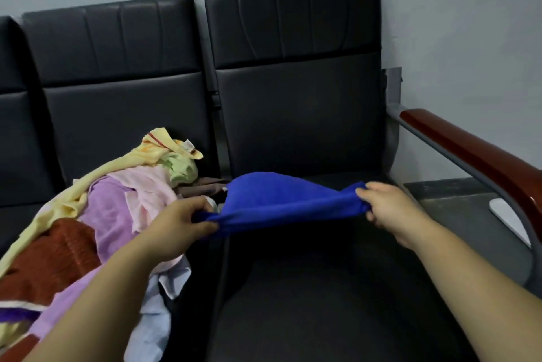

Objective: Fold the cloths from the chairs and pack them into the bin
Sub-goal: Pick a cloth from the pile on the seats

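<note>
Head view: two hands, the left hand [179,225] and the right hand [387,209], each pinch one bunched end of a single blue cloth [281,200], fingers and thumb curled round it. The cloth is stretched between them, humped in the middle, above the right chair seat [322,288], whose dark cushion shows below and beyond it. Left of the blue cloth, one heap of loose cloths [111,209] in at least six colours spills over the next seat's front edge; behind it stand three dark backrests [117,39], the leftmost cut off, and to its right one wooden armrest [469,150] ends the row.
</note>
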A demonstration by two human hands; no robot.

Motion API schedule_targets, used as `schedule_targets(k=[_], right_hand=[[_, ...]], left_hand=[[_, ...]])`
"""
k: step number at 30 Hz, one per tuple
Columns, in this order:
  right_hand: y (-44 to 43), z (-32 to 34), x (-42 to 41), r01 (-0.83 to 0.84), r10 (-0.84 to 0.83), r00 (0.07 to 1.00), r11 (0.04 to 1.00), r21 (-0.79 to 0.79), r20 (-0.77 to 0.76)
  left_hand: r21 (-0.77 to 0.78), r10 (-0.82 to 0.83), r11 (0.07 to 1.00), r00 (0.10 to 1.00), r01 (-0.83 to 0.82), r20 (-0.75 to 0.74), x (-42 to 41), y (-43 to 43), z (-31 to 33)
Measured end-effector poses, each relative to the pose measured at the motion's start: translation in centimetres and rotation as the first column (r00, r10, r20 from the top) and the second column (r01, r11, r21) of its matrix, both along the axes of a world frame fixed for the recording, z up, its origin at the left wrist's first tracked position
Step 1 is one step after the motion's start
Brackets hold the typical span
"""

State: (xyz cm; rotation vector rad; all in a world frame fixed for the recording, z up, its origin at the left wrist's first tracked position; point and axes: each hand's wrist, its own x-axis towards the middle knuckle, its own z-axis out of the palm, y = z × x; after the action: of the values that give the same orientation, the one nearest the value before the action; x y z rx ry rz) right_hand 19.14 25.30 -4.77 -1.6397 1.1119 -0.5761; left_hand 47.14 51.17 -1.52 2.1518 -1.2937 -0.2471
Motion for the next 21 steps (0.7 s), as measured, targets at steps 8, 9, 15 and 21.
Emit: schedule_targets(k=[8, 9, 15, 21], right_hand=[[2.2, 1.0, -0.8, -0.172, 0.189, 0.838, 0.982, 0.081, -0.512], [2.4, 0.8, -0.6, -0.18, 0.176, 0.855, 0.983, 0.038, -0.489], [2.8, -1.1, 1.1, -0.245, 0.149, 0.873, 0.958, -0.152, -0.465], [3.1, -3.0, 3.3, -0.387, 0.198, 0.766, 0.902, -0.193, -0.612]], left_hand=[[0.309, 0.093, 0.944, 0.806, 0.115, -0.585, -0.4, 0.9, -1.9], [0.301, 0.123, 0.95, 0.789, 0.081, -0.602, -0.5, 0.8, -2.2], [0.336, 0.261, 0.937, 0.833, -0.097, -0.488, -0.3, 0.2, -5.1], [0.304, 0.283, 0.924, 0.949, -0.232, -0.136, -0.1, -1.6, -7.3]])
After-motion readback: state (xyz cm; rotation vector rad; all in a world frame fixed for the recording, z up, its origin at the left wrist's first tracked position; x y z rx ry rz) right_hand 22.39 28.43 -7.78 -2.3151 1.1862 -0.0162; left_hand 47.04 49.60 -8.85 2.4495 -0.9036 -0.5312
